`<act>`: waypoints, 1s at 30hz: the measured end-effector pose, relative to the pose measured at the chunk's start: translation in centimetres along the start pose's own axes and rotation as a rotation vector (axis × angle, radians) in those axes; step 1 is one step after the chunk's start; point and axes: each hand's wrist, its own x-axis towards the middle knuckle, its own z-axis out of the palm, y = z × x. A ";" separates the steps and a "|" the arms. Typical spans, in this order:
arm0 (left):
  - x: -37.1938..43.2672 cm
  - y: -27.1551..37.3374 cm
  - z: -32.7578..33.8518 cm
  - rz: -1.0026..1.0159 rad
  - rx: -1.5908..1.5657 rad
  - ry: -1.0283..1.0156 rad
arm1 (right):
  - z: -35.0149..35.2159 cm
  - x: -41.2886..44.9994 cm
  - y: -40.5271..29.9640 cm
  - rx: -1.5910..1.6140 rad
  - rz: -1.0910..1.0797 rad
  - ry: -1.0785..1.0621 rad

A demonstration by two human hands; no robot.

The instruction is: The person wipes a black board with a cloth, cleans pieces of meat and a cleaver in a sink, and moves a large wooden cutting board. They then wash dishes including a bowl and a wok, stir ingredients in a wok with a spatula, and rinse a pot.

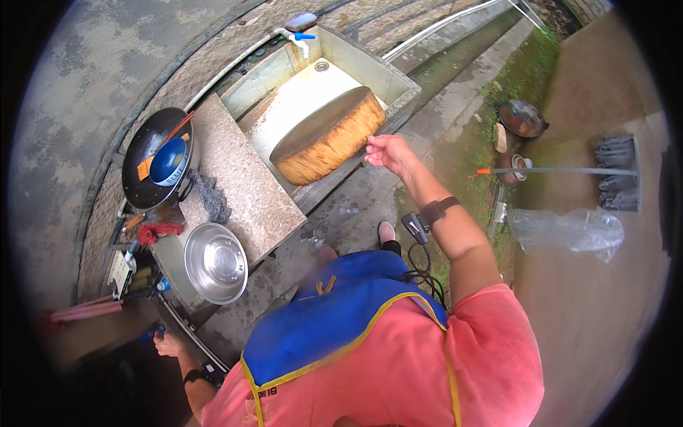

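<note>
A thick round wooden chopping block [333, 139] leans on edge in the stone sink [408, 85], its bark-brown side facing me. At its right end, my right hand [392, 152] has its fingers partly curled, with the fingertips at the block's lower edge. Whether they grip it or only touch it cannot be told. Far down at the lower left, my left hand [168, 344] is beside a small blue object [152, 333], probably a tap handle. The dark surroundings hide whether the fingers hold it.
A white tap with a blue lever [304, 36] juts over the sink. On the stone counter [267, 181] are a metal basin [216, 264] and a grey scouring cloth [212, 197]. A black wok [136, 176] holds a blue bowl [168, 160]. A broom [616, 173] lies at right.
</note>
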 end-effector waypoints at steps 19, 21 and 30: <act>-21.7 22.0 -20.0 0.525 -0.766 -0.218 | -4.3 -0.8 -8.0 -0.521 0.041 -0.224; -22.1 24.8 -20.0 0.691 -0.738 -0.341 | -5.4 -3.1 -11.2 -0.548 -0.044 -0.167; -25.2 35.8 -18.6 1.327 -0.714 -0.855 | -4.2 -7.9 -24.4 -0.661 -0.285 -0.132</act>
